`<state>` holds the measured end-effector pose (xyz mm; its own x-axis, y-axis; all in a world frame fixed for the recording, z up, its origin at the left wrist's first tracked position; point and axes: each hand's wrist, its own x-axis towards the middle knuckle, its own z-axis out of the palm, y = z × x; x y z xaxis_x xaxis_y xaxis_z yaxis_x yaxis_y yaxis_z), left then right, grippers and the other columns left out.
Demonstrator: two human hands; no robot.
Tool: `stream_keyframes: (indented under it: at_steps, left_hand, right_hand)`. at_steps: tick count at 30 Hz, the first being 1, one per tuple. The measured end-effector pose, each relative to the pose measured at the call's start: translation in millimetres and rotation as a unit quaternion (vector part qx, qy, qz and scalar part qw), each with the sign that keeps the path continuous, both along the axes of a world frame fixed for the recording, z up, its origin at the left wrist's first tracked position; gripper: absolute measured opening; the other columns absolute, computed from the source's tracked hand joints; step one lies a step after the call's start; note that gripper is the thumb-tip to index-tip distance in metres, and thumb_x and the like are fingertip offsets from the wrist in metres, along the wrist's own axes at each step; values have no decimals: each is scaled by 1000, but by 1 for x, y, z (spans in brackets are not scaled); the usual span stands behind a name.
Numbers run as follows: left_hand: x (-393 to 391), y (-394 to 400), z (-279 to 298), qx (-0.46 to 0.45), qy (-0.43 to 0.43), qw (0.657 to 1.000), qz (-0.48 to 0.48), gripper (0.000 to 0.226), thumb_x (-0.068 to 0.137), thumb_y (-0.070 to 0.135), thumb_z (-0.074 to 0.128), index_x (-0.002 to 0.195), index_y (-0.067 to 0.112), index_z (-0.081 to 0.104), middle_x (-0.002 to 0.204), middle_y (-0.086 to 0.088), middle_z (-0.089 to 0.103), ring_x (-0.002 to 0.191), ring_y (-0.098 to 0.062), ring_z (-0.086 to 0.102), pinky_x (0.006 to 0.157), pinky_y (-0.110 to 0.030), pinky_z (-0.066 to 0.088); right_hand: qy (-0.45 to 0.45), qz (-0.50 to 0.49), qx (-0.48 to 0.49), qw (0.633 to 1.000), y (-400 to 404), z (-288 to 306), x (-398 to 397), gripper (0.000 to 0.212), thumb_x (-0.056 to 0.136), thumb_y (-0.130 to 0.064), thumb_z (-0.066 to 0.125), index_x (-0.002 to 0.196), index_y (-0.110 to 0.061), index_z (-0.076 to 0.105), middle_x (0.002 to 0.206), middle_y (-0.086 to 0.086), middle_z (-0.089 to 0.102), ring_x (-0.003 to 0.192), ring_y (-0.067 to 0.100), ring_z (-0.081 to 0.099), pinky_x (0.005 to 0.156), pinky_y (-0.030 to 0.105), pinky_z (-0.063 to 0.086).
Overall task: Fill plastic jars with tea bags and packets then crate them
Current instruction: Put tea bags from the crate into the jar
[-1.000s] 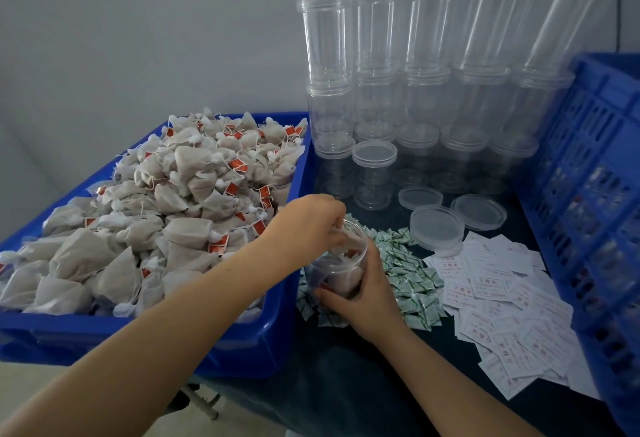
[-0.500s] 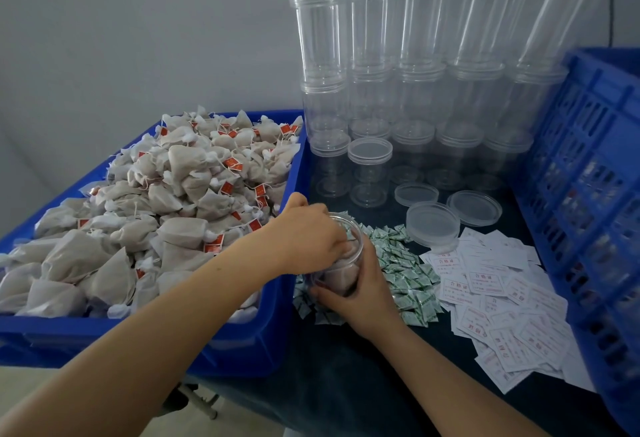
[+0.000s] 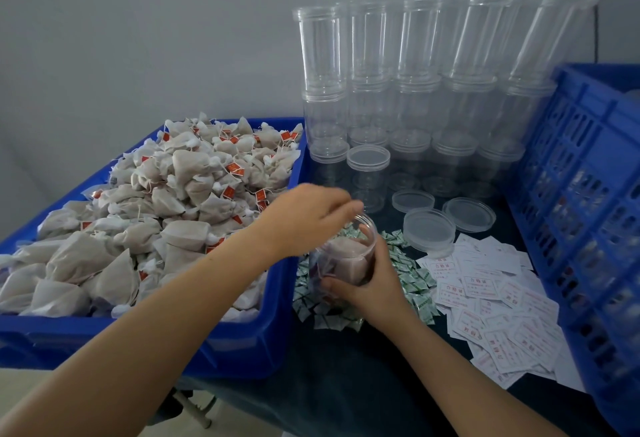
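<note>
At the centre of the frame the right hand (image 3: 372, 284) held the jar (image 3: 348, 256) tilted toward the left, its fingers curled around the lower wall. The jar was already partly filled with tea bags. The left hand (image 3: 304, 217) was over the jar's mouth, fingers bent together at the rim; I could not tell if they pinched anything. The jar was above the green packets (image 3: 408, 274) on the counter (image 3: 346, 384), just beside the blue bin (image 3: 263, 343) heaped with tea bags (image 3: 145, 215). White slips (image 3: 498, 305) lay at the right, loose lids (image 3: 429, 229) behind them, empty jars (image 3: 398, 90) stacked at the top, and the crate (image 3: 588, 211) at the right edge. The risk I judged: because the jar was tilted and open, a bag pressed in carelessly could spring out, or its string could catch on the rim and stop the lid from closing.
</note>
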<state>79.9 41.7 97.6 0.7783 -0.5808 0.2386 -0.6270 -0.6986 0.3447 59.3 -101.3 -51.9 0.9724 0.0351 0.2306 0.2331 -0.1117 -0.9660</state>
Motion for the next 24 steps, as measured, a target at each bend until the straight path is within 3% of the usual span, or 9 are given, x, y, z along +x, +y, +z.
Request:
stream_keyframes:
  at_steps: [2,4,7,14,16,20,24]
  left_hand:
    - [8,0,0,-93,-27,994,57,34,100,34,39,85,14,62,75,5,63,71,-7,59,68,-25,47]
    - [18,-1,-2,-119,5,988,102,25,100,28,41,91,16,62,81,9,64,79,-7,60,75,-24,47]
    - [32,-6,-11,-43,53,990,127,18,97,23,47,102,18,63,95,4,65,87,-11,60,79,-24,45]
    - [53,-34,-38,210,129,969,25,35,90,28,61,123,15,61,125,-2,59,110,-19,55,86,-27,43]
    - [60,-43,-45,250,134,959,10,41,90,28,63,129,16,56,127,-2,56,106,-19,53,78,-23,43]
    - [68,-56,-59,306,145,941,-4,40,89,25,63,128,16,57,124,-3,57,106,-20,54,80,-27,42]
    - [69,-60,-72,316,154,936,-10,27,91,16,57,117,12,65,116,-7,63,101,-25,59,78,-32,46]
  right_hand:
    - [1,-2,-3,1000,-7,3,-4,89,48,-52,91,115,-76,38,117,-41,55,113,-9,57,86,13,50]
    - [-1,5,-7,1000,-13,5,-8,91,48,-52,90,120,-69,38,122,-33,55,116,-5,57,93,18,50]
    - [1,9,5,1000,-23,7,-18,97,47,-48,91,130,-51,40,131,-20,54,118,-4,57,94,17,49]
    - [-10,-4,-2,1000,-49,-3,-58,105,49,-40,93,140,-36,40,125,-32,56,121,-4,55,91,9,46]
    - [-12,-14,-14,1000,-51,-8,-68,108,49,-41,95,142,-35,40,127,-28,56,123,-1,55,93,10,46]
    - [-32,-38,-44,998,-53,-16,-75,106,51,-41,97,142,-41,42,132,-17,55,126,10,56,98,25,50]
    - [-36,-48,-78,995,-51,-20,-72,107,54,-46,96,143,-44,38,135,-16,54,126,10,55,100,40,51]
